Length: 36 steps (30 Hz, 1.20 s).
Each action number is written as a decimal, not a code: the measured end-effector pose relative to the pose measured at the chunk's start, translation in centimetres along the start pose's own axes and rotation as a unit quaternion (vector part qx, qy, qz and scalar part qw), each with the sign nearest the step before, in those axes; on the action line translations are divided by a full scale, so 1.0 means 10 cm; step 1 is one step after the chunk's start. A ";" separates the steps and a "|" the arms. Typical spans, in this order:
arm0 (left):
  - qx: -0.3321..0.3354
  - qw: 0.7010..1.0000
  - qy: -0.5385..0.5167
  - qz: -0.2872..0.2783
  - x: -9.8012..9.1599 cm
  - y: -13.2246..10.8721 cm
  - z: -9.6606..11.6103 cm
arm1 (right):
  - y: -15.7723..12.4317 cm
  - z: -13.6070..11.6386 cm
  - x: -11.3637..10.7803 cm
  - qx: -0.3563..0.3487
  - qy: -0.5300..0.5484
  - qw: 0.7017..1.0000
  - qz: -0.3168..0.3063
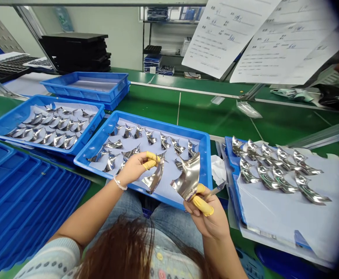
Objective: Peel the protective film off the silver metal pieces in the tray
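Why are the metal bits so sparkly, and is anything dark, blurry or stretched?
Head view: light glares off the shiny metal piece in the right hand; head view again: the right-hand corners go black, and small print on the papers is too blurry to read; head view too: the stacked blue trays at lower left look stretched, probably by a wide lens.

Behind the middle blue rectangular plastic tray (206, 162), the green table (198, 112) allows passage; two curved shiny metal pieces (188, 176) obstruct the tray's near side.
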<state>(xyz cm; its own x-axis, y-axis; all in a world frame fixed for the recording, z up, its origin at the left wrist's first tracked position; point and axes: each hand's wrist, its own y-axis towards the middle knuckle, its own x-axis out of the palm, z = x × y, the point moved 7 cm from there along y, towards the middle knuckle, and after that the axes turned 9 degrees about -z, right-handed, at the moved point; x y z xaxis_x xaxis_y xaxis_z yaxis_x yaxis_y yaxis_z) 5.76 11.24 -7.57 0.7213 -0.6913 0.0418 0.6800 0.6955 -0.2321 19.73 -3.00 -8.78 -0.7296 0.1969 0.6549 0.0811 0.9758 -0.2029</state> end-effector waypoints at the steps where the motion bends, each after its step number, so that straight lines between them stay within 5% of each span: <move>1: 0.005 0.997 -0.074 0.016 -0.01 -0.04 0.02 | 0.00 0.01 0.01 0.001 -0.003 1.000 -0.004; 6: -0.018 0.957 -0.275 0.091 0.06 -0.16 -0.04 | -0.03 0.05 0.07 0.007 -0.008 1.000 -0.019; 16: -0.028 0.906 -0.410 0.099 0.32 -0.13 -0.03 | -0.07 0.21 0.26 0.044 0.048 0.995 -0.074; 21: -0.084 0.845 -0.511 0.136 0.38 -0.13 -0.21 | -0.04 0.28 0.28 0.065 0.083 0.992 -0.065; 31: -0.246 0.766 -0.573 0.156 0.68 -0.30 -0.17 | 0.02 0.37 0.27 0.101 0.103 0.989 -0.022; 36: -0.230 0.762 -0.576 0.185 0.67 -0.30 -0.23 | 0.01 0.33 0.31 0.099 0.111 0.989 -0.019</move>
<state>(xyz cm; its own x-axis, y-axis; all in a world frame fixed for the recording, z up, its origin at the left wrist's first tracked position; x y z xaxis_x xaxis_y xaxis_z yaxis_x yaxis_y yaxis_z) 8.27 4.07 -8.80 0.6700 0.3501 0.6546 0.4752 0.4751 -0.7406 15.28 -2.58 -9.19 -0.5601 0.1986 0.8042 -0.0938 0.9494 -0.2998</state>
